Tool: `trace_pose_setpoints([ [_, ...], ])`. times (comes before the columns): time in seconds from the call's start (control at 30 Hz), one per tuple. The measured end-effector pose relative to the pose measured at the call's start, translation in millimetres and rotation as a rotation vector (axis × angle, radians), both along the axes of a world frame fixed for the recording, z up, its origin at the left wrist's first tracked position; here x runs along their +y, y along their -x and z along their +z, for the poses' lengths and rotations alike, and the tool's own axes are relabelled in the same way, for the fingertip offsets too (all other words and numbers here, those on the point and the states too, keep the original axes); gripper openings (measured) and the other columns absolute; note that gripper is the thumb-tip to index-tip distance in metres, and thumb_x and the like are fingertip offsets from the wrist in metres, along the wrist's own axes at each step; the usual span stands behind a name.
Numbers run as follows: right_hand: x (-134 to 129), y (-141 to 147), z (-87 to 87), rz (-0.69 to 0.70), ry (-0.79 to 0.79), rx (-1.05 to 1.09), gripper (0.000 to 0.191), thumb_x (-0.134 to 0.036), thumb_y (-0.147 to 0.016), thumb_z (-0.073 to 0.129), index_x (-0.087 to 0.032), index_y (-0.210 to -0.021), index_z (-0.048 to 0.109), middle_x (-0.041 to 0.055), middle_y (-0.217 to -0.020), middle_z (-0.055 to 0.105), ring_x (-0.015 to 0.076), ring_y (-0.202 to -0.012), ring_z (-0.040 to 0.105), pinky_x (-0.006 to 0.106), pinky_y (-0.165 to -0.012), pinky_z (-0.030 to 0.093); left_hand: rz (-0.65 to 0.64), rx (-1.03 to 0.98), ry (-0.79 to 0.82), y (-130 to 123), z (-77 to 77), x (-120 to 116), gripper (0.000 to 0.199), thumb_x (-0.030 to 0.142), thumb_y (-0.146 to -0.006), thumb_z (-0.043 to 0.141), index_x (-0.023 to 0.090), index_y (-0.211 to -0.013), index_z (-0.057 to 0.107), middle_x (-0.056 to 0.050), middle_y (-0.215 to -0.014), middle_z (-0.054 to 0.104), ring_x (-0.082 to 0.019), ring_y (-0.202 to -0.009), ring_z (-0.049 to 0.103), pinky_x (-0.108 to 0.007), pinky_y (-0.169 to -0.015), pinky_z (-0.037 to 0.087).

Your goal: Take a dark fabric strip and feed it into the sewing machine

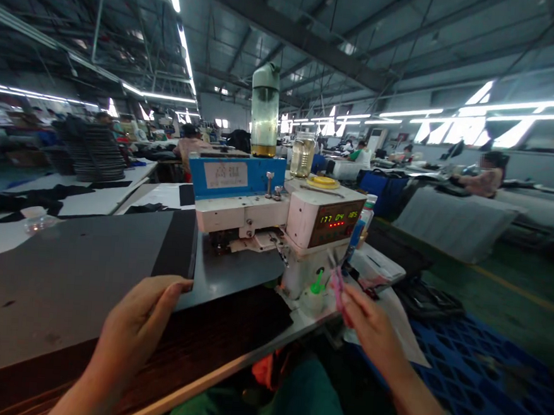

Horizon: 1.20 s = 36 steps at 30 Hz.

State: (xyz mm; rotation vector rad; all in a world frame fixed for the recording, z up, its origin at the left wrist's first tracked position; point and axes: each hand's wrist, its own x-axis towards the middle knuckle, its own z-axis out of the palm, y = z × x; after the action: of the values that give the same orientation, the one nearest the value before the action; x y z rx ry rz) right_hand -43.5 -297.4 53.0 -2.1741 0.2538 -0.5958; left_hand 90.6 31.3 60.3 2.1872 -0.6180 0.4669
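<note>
Dark fabric panel (77, 282) lies flat under the left hand (138, 324), fingers spread loosely on its edge, not yet fed beneath the sewing machine (280, 227) beyond them. Right hand (368, 327) pinches pink snips (336, 287), fingers closed around them.

"177 04 185" on machine display (337, 220)

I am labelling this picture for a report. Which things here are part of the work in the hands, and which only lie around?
In use:
left hand on the dark panel
right hand holding the pink snips
sewing machine

Lying about:
green bottle
glass jar
yellow lid
black stack
blue pallet
</note>
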Motion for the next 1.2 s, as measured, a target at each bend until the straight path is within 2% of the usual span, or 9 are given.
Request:
trace_pose_setpoints([
  [0.1,-41.0,-25.1,46.8,-0.157,0.069,-0.136,0.043,-0.045,-0.083,0.041,-0.017,-0.11,0.059,0.0002,-0.063,0.055,0.0128,-0.051,0.047,0.023,-0.047,0.037,0.086,-0.079,-0.224,-38.9,1.0,26.6,0.042,0.051,-0.082,0.037,0.021,-0.101,0.06,-0.005,-0.106,0.061,-0.024,-0.103,0.054,-0.039,-0.095,0.039],
  [0.27,-90.0,-79.1,102.6,-0.211,0.217,-0.164,0.043,-0.041,-0.08,0.043,-0.014,-0.109,0.062,-0.0003,-0.059,0.055,0.0108,-0.047,0.044,0.022,-0.045,0.034,0.09,-0.017,-0.415,-78.1,-22.6,44.0,0.054,0.053,-0.081,0.034,0.017,-0.117,0.053,-0.01,-0.122,0.054,-0.025,-0.112,0.051,-0.04,-0.099,0.039],
  [0.57,-113.9,-144.3,133.9,-0.201,0.465,0.105,0.038,-0.039,-0.082,0.043,-0.01,-0.089,0.067,0.0052,-0.063,0.059,0.0133,-0.056,0.048,0.027,-0.055,0.034,0.07,0.039,-0.601,-70.3,-19.3,32.0,0.053,0.047,-0.084,0.029,0.018,-0.122,0.053,-0.007,-0.132,0.046,-0.022,-0.123,0.041,-0.038,-0.105,0.031],
  [0.7,-115.2,-132.7,118.3,-0.311,0.4,-0.096,0.04,-0.046,-0.083,0.041,-0.017,-0.1,0.064,0.0086,-0.079,0.061,0.0186,-0.065,0.053,0.033,-0.064,0.039,0.074,0.082,-0.618,-66.9,-16.5,30.2,0.053,0.046,-0.086,0.029,0.017,-0.125,0.049,-0.007,-0.134,0.043,-0.022,-0.126,0.036,-0.039,-0.106,0.028],
  [0.8,-93.1,-108.2,93.8,-0.304,0.248,-0.221,0.045,-0.052,-0.082,0.04,-0.022,-0.108,0.06,0.0063,-0.077,0.06,0.0183,-0.063,0.051,0.034,-0.06,0.041,0.055,0.081,-0.628,-62.5,-14.9,28.6,0.053,0.045,-0.087,0.027,0.015,-0.125,0.049,-0.008,-0.134,0.043,-0.022,-0.126,0.036,-0.039,-0.107,0.027],
  [0.9,-42.8,-83.5,61.0,-0.079,0.15,-0.09,0.042,-0.054,-0.081,0.041,-0.023,-0.1,0.063,0.0027,-0.067,0.057,0.017,-0.058,0.051,0.03,-0.054,0.041,0.041,0.065,-0.623,-48.9,-12.0,25.8,0.054,0.047,-0.088,0.026,0.015,-0.124,0.049,-0.008,-0.134,0.044,-0.021,-0.125,0.038,-0.038,-0.106,0.028],
  [1.03,42.9,-67.3,12.0,0.42,0.054,0.17,0.038,-0.048,-0.083,0.041,-0.02,-0.087,0.066,-0.0004,-0.059,0.054,0.0137,-0.058,0.051,0.025,-0.055,0.04,0.068,0.058,-0.625,-17.5,-10.3,23.0,0.06,0.057,-0.084,0.033,0.018,-0.127,0.046,-0.008,-0.135,0.042,-0.024,-0.125,0.038,-0.043,-0.104,0.031],
  [1.13,97.5,-69.9,-17.5,0.666,-0.17,0.345,0.042,-0.049,-0.085,0.037,-0.017,-0.086,0.065,-0.0012,-0.057,0.053,0.0096,-0.051,0.048,0.021,-0.048,0.036,0.056,0.014,-0.656,1.3,-12.6,26.9,0.071,0.06,-0.074,0.05,0.019,-0.131,0.04,-0.008,-0.138,0.037,-0.027,-0.125,0.037,-0.046,-0.101,0.034],
  [1.2,125.3,-77.5,-29.0,0.771,-0.342,0.44,0.048,-0.055,-0.083,0.037,-0.015,-0.089,0.063,-0.0001,-0.059,0.056,0.0083,-0.048,0.047,0.02,-0.044,0.034,0.023,-0.027,-0.681,7.5,-13.6,32.5,0.067,0.048,-0.074,0.057,0.02,-0.132,0.038,-0.007,-0.139,0.036,-0.027,-0.125,0.037,-0.045,-0.099,0.035],
])
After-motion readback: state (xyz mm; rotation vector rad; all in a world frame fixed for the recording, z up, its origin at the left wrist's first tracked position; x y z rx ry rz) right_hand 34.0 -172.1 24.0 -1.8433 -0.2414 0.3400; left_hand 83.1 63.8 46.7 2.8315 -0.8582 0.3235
